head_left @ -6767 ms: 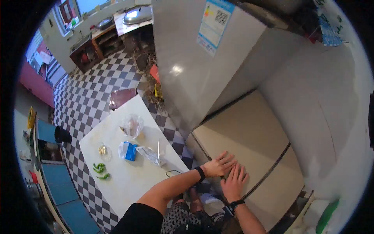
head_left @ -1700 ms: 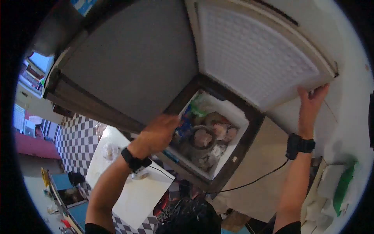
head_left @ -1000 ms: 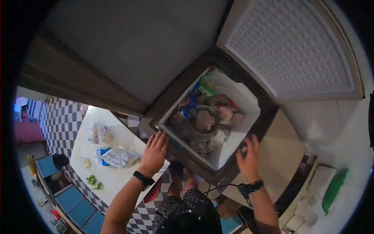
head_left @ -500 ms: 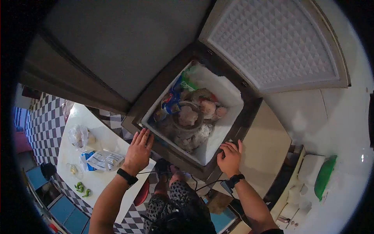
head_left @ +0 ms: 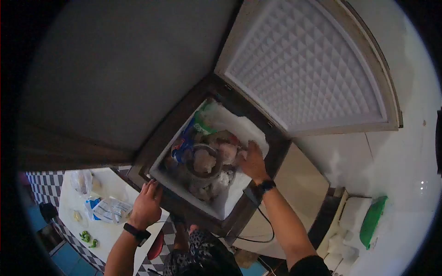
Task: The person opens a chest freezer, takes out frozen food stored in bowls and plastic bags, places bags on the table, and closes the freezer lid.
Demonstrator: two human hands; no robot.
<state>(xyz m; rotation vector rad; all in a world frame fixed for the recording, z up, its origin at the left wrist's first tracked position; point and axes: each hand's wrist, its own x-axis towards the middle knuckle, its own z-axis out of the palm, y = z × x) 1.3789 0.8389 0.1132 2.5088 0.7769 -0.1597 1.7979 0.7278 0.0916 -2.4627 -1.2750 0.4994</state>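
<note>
A chest freezer stands with its white quilted lid raised. Inside lie a round metal bowl with a pale pink lump in it, pink frozen lumps, a blue packet, a green packet and clear plastic bags. My left hand rests on the freezer's near left rim, fingers apart, holding nothing. Over the right side of the opening, my right hand reaches in beside the pink lumps; its fingers are partly blurred, and whether they touch or grip anything is unclear.
On a white table at the left are green peppers, a printed plastic package and a clear bag. A dark upright appliance side borders the freezer. A black cable hangs near my right wrist. A closed beige lid lies right.
The freezer lid, closed in the oldest frame, stands raised. My right hand has left the right rim and moved into the opening. My left hand remains at the left rim.
</note>
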